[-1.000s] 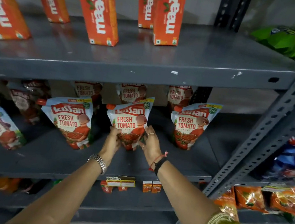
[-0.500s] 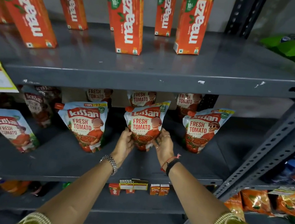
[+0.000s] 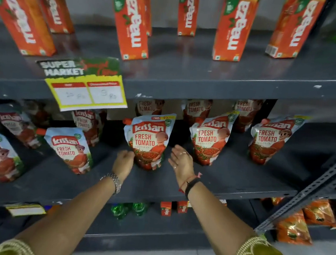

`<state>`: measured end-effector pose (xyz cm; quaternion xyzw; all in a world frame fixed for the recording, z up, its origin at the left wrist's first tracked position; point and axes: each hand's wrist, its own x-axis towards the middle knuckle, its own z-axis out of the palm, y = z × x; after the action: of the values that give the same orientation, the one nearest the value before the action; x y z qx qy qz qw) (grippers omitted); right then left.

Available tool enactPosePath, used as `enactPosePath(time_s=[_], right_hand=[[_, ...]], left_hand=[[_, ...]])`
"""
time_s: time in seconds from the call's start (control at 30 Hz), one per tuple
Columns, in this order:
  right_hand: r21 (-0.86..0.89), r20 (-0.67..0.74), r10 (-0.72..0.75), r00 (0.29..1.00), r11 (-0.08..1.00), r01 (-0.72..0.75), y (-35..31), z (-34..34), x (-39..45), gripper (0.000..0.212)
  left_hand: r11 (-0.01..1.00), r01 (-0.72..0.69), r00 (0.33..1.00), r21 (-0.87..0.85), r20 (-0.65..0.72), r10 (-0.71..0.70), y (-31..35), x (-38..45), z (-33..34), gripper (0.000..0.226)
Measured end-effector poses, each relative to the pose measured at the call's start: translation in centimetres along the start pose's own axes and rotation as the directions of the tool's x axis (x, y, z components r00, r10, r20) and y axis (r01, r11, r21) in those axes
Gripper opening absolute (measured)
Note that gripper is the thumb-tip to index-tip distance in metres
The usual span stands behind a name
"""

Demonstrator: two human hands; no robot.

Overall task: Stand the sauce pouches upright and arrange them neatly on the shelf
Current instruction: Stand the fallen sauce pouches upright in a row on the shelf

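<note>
The middle pouch [image 3: 149,140] stands up on the shelf [image 3: 230,176]. The left hand [image 3: 124,160] is by its bottom corner, fingers loosely curled and holding nothing. The right hand [image 3: 181,162] is just beside its other side, fingers apart. I think gentle nudges at the bottom would keep it straight without tipping it.

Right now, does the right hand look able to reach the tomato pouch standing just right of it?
Probably yes. The right hand is open and holds nothing, the tomato pouch stands in the front row, and only bare shelf lies between them.
</note>
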<state>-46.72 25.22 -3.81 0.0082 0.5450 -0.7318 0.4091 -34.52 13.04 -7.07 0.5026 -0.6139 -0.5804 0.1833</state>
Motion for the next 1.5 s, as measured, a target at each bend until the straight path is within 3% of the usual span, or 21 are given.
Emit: enactPosePath(time_s=[0.1, 0.2, 0.5, 0.7, 0.77, 0.87, 0.97, 1.07, 1.13, 1.2, 1.3, 1.5], right_hand=[[0.02, 0.109, -0.062, 0.992, 0.998, 0.06, 0.3, 2.9, -0.8, 0.045], [0.059, 0.131, -0.123, 0.984, 0.992, 0.116, 0.6, 4.5, -1.3, 0.04], [0.105, 0.108, -0.117, 0.987, 0.989, 0.106, 0.4, 4.1, -0.4, 0.042], [-0.091, -0.129, -0.106, 0.986, 0.991, 0.095, 3.2, 2.3, 0.2, 0.037], [-0.201, -0.144, -0.111, 0.983, 0.976, 0.08, 5.2, 2.0, 0.2, 0.034], [-0.248, -0.112, -0.097, 0.989, 0.966, 0.067, 8.0, 3.3, -0.4, 0.035], [-0.295, 0.014, -0.039, 0.999, 0.955, 0.041, 10.5, 7.0, -1.3, 0.036], [-0.285, 0.095, 0.009, 0.995, 0.958, 0.019, 12.7, 11.9, -1.9, 0.037], [-0.225, 0.114, 0.023, 0.993, 0.974, 0.003, 13.9, 15.6, -2.4, 0.038], [-0.177, 0.108, 0.034, 0.994, 0.984, -0.015, 14.7, 18.2, -2.4, 0.04], [-0.149, 0.061, -0.007, 0.998, 0.989, 0.016, 16.5, 21.7, -2.1, 0.028], [-0.075, -0.046, -0.056, 0.997, 0.996, 0.052, 17.0, 23.9, -1.4, 0.03]], left_hand=[[0.965, 0.039, 0.993, -0.26, 0.116, -0.009, 2.8, -1.9, 0.1, 0.032], [0.918, 0.068, 0.979, -0.39, 0.202, 0.013, 3.8, -2.3, 0.7, 0.043], [0.888, 0.065, 0.975, -0.456, 0.218, 0.04, 2.7, -0.8, 0.6, 0.049], [0.914, 0.033, 0.999, -0.405, 0.013, -0.03, -0.1, -1.0, -1.6, 0.047], [0.925, 0.046, 0.997, -0.378, -0.035, -0.064, -2.4, -0.9, -3.8, 0.044], [0.939, 0.074, 0.985, -0.335, -0.12, -0.121, -5.8, -0.8, -8.4, 0.032], [0.961, 0.091, 0.958, -0.262, -0.241, -0.156, -7.0, 0.1, -13.5, 0.015], [0.968, 0.105, 0.946, -0.226, -0.278, -0.167, -7.1, 2.1, -18.2, 0.028], [0.977, 0.119, 0.961, -0.174, -0.227, -0.158, -6.6, 3.2, -20.6, 0.033], [0.979, 0.118, 0.989, -0.169, -0.063, -0.13, -5.3, 3.0, -21.2, 0.024], [0.985, 0.096, 0.992, -0.143, 0.1, -0.082, -4.0, 3.4, -21.9, 0.014], [0.99, 0.015, 0.973, -0.142, 0.231, 0.018, -4.0, 4.6, -22.6, 0.029]])
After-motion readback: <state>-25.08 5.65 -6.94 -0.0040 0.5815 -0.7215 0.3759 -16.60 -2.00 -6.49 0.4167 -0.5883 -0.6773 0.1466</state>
